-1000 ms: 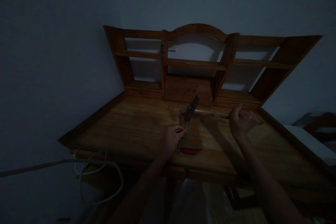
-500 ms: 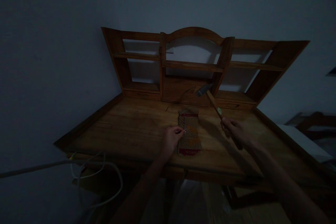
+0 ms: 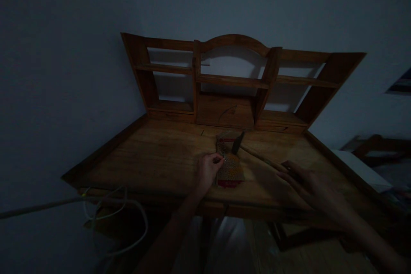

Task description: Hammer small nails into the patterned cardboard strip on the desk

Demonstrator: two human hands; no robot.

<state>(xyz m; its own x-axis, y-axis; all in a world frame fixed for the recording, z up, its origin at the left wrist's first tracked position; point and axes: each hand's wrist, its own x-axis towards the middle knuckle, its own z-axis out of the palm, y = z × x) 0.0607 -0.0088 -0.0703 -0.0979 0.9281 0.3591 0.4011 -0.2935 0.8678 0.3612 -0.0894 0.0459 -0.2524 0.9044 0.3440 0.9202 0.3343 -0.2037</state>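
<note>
1 hammer (image 3: 258,155) nr cardbd (image 3: 231,172), in R hand (image 3: 311,183).

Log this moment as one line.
left hand: pinched at patterned piece, any held item unclear; right hand: holding hammer; hammer: head at patterned piece, contact unclear; surface: wooden desk

Your left hand (image 3: 208,170) and right hand (image 3: 310,182) are bare, forearms (image 3: 186,214) too, and your legwear (image 3: 229,244) looks pale (details fade into shadow).

Dim light; blue-grey wall (image 3: 224,0) behind wooden desk (image 3: 167,150), arched shelf unit (image 3: 233,80) atop.
</note>
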